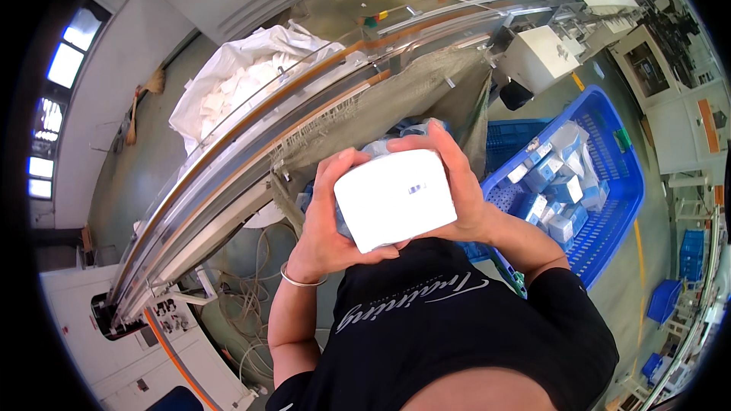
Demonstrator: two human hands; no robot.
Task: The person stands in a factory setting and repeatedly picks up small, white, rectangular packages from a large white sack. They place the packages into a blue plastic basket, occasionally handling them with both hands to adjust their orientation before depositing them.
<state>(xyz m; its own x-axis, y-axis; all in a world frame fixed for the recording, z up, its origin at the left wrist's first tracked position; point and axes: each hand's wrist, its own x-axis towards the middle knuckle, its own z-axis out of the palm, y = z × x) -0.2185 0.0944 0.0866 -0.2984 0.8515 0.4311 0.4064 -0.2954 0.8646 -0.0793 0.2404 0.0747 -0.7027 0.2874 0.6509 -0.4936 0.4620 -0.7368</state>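
Observation:
Between my two hands I hold a white block-shaped pack (392,202), in front of my chest. Its top face is overexposed and bears a small dark print mark, so I cannot make out whether it is a box or a wrapped bundle. My left hand (324,217) grips its left side, thumb along the lower edge and fingers around the far corner. My right hand (463,175) wraps the right side, fingers at the far right edge. Behind the pack, several clear and blue plastic-wrapped pieces (377,147) show partly, beside a grey-green cloth sling (343,114).
A conveyor with rails (221,148) curves across, ahead and to the left. Right of me stands a blue plastic basket (628,205) with several blue-and-white packs (560,190). A white sack (190,110) of white scraps lies beyond the conveyor. Loose cables (247,289) lie on the floor.

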